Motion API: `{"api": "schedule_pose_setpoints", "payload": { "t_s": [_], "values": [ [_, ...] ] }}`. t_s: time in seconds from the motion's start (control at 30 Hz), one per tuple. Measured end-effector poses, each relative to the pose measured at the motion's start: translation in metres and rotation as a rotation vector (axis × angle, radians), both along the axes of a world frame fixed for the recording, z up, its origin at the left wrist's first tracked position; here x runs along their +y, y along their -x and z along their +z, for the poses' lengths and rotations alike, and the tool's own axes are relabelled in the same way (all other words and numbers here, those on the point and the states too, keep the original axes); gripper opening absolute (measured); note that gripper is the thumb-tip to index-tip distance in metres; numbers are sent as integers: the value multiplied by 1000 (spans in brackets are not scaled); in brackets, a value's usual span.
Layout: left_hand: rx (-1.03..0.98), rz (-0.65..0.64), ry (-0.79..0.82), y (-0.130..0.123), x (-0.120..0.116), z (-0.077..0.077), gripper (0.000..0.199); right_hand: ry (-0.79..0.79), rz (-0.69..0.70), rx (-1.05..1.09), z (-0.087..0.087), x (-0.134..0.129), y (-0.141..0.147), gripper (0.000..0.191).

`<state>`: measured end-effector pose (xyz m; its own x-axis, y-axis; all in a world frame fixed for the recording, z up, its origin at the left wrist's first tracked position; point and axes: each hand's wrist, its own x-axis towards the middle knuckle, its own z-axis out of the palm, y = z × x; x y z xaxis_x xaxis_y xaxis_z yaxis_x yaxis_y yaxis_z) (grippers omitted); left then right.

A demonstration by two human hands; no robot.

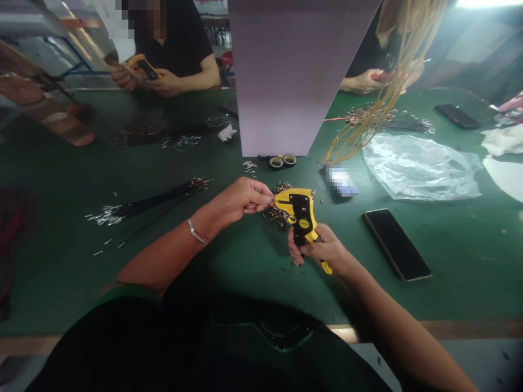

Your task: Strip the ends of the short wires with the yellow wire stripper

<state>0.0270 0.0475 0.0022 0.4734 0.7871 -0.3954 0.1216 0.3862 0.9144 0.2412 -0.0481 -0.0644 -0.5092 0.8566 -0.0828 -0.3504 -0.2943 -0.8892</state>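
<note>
Dark clothing [196, 337] fills the bottom of the frame, and up from it come two bare arms. Right hand [321, 245], just right of centre, wraps its fingers round the handles of a wire stripper [302, 212]; left hand [247, 197], dead centre, has its fingertips pinched together right at the tool's nose.

Beneath them, a heap of copper-tipped pieces [273, 218] on a green desk [229, 277]. Out left of centre, a bundle of black wires [159, 199]; right, a dark phone [396, 245]; above it, a crumpled clear bag [420, 169]. Two rolls of tape [283, 161] sit by the foot of a pale panel [281, 76] at top centre, and yellow wires [373, 117] sweep down at upper right. Co-workers' hands are busy in both upper corners!

What a tool: bright yellow and black, oval badge, nose pointing left, handles slanting to lower right.

Hard to make out: whatever those left fingertips may be pinching. The handles vanish partly behind the fingers, the upper-left clutter blurs, and the co-workers are cut off by the top edge.
</note>
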Motion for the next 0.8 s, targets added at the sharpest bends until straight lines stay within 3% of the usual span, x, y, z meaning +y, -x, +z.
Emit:
{"api": "schedule_pose_setpoints", "payload": {
  "t_s": [0.5,0.8],
  "values": [
    [81,-47,-84,3,19,-29,8,0,-136,-245,-7,2,12,19],
    [105,-17,-90,-1,22,-33,11,49,-226,-194,-18,2,19,22]
  ]
}}
